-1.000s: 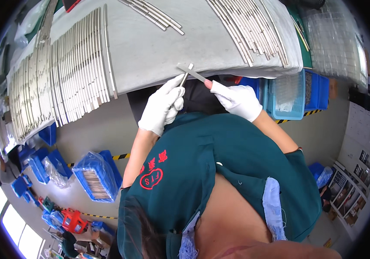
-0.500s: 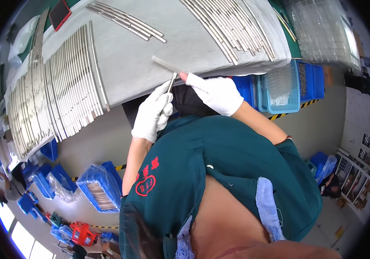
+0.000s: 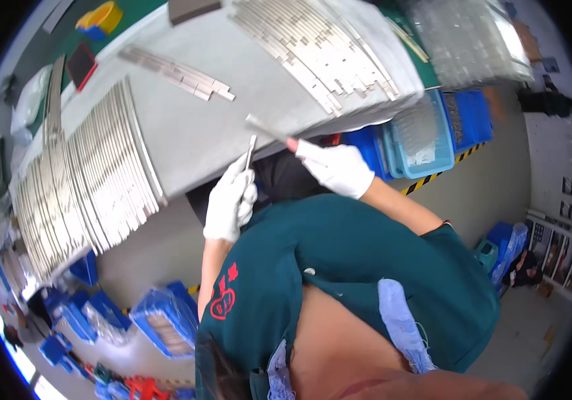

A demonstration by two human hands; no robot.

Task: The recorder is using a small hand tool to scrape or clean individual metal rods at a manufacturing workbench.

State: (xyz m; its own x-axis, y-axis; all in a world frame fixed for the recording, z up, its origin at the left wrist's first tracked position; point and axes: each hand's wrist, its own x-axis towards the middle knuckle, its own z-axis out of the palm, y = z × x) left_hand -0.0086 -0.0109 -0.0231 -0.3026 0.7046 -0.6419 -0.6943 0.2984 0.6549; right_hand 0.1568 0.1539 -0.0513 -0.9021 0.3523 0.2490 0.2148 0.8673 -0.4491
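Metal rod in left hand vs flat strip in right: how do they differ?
Pose: the metal rod points nearly straight up the picture; the flat strip slants up to the left.
Exposure: more of the flat strip shows beyond the right hand than of the metal rod beyond the left hand.
Shared: both slim and straight.

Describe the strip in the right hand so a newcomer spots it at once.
Find the big grey table, then the white-gloved right hand at its near edge. The strip juts from that hand, up and to the left. Its strong slant sets it apart from the rod in the left hand, which points almost straight up the picture.
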